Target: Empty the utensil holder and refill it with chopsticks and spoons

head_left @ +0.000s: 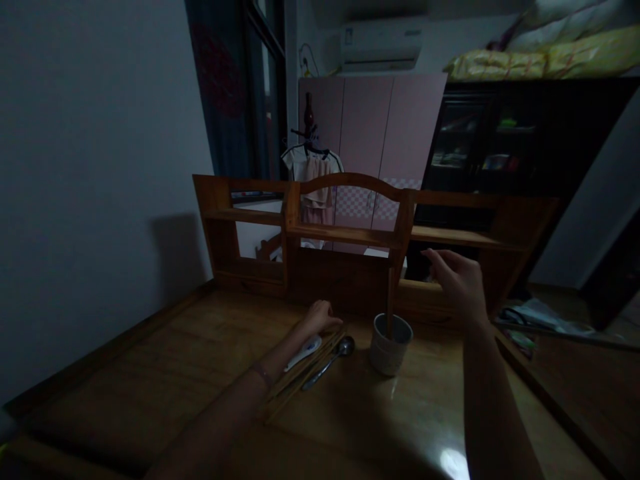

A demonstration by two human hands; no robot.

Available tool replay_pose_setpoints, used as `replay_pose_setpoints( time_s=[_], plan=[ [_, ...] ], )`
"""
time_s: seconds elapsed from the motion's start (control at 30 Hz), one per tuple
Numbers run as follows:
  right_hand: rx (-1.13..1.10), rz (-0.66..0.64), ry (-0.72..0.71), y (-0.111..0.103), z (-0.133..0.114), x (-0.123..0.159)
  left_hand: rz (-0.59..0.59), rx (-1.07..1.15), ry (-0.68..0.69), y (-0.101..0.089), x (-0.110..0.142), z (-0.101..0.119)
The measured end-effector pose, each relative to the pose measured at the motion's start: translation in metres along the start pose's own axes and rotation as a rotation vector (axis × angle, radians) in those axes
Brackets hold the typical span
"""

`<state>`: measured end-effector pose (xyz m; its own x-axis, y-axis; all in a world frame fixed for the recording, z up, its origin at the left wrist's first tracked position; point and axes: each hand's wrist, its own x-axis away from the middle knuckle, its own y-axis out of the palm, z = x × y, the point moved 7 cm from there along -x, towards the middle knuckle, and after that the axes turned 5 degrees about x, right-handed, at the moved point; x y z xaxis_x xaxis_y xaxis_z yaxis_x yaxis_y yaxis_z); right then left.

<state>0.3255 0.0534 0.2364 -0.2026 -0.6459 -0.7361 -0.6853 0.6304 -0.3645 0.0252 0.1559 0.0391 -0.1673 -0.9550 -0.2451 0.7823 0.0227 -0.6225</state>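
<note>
My left hand [320, 317] is low over the far ends of the utensils on the table, its thumb apart from its loosely bent fingers. I cannot tell whether it touches them. Beside it lie a white spoon with a blue mark [309, 348], several thin chopsticks [285, 401] and a metal ladle-like spoon [344, 346]. A light-coloured cup [387, 357] stands upright to their right, with a flat wooden stick [390, 303] rising out of it. Raised to the right of the cup is my right hand [457, 277], fingertips pinched together, with nothing visible in them.
A wooden shelf rack [345, 235] runs along the back edge of the glossy wooden table [165, 360]. The wall [100, 167] borders the table on the left. Beyond the rack are pink cabinets [365, 127], hanging clothes [317, 177] and a dark glass-fronted cabinet [465, 150].
</note>
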Motion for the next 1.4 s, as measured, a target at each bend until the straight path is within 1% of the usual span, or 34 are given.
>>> replay_pose_setpoints(
  time_s=[0.1,0.23,0.4,0.53,0.63,0.8,0.93,1.07,1.13,1.3,1.4],
  plan=[
    [-0.042,0.01,-0.01,-0.007,-0.009,0.0,-0.037,-0.114,-0.018,0.012,-0.003,-0.003],
    [-0.109,-0.006,0.0,-0.008,-0.014,0.001,-0.033,-0.228,-0.051,0.017,-0.004,0.003],
    [-0.164,-0.036,-0.029,-0.005,-0.025,0.004,-0.069,-0.264,-0.043,0.029,0.003,0.017],
    [-0.181,-0.049,-0.047,-0.005,-0.031,0.006,-0.079,-0.282,-0.064,0.036,0.009,0.019],
    [-0.193,-0.074,-0.045,-0.004,-0.031,0.005,-0.069,-0.307,-0.077,0.036,0.011,0.019],
    [-0.199,-0.089,-0.035,-0.008,-0.023,0.003,-0.12,-0.354,-0.12,0.04,0.007,0.023],
    [-0.153,-0.107,-0.026,-0.012,-0.022,0.003,-0.144,-0.395,-0.142,0.043,0.003,0.025],
    [-0.093,-0.121,-0.04,-0.016,-0.03,0.005,-0.173,-0.41,-0.182,0.043,0.001,0.018],
    [-0.082,-0.125,-0.055,-0.017,-0.036,0.007,-0.181,-0.402,-0.195,0.039,-0.001,0.016],
    [-0.076,-0.141,-0.077,-0.017,-0.04,0.008,-0.129,-0.395,-0.201,0.02,-0.008,0.015],
    [-0.049,-0.142,-0.076,-0.017,-0.038,0.007,-0.113,-0.402,-0.195,0.017,-0.007,0.013]
  ],
)
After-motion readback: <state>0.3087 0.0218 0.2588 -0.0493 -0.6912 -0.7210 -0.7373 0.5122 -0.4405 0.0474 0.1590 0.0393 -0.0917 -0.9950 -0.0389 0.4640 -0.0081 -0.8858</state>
